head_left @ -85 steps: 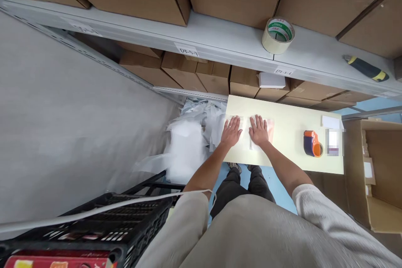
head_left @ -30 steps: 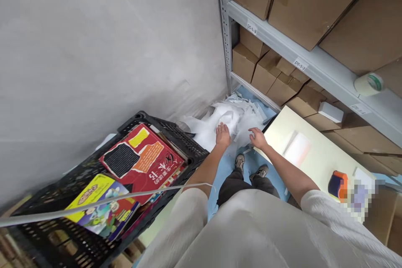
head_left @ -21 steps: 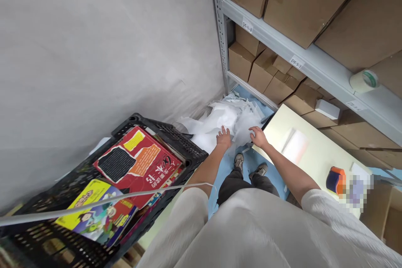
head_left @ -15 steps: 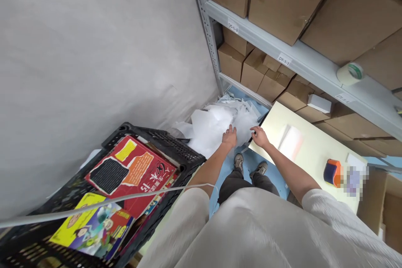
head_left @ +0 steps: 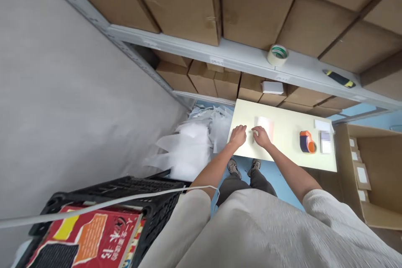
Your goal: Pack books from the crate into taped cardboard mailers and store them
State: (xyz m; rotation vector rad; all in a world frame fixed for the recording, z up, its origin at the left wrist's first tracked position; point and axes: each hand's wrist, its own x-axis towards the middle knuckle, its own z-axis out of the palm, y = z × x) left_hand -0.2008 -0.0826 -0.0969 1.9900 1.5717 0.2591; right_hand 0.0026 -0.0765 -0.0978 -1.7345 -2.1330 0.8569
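Observation:
Over the left end of a pale yellow table point(head_left: 287, 155), my left hand point(head_left: 238, 135) has its fingers stretched out and holds nothing. A short gap separates it from my right hand point(head_left: 261, 136), whose fingers are loosely bent and apart with nothing visible in them. Just beyond the right hand lies a flat white and pinkish item point(head_left: 266, 124), blurred and partly covered by that hand. Farther right on the table are an orange and dark purple tape dispenser point(head_left: 307, 142), a pixelated flat item point(head_left: 326, 142) and a white slip point(head_left: 322, 125).
White sheets point(head_left: 191, 142) are heaped on the floor at left. A black crate point(head_left: 157, 194) holds books point(head_left: 94, 234). A shelf point(head_left: 194, 52) carries cartons point(head_left: 254, 8), a tape roll point(head_left: 278, 55) and a yellow-black cutter point(head_left: 339, 78). An open carton point(head_left: 383, 163) stands right; a white cable point(head_left: 125, 197) crosses left.
The view has swung to the right. My hands have gone from above the white sheets and the table's edge to over the table. The book crate has shifted toward the lower left.

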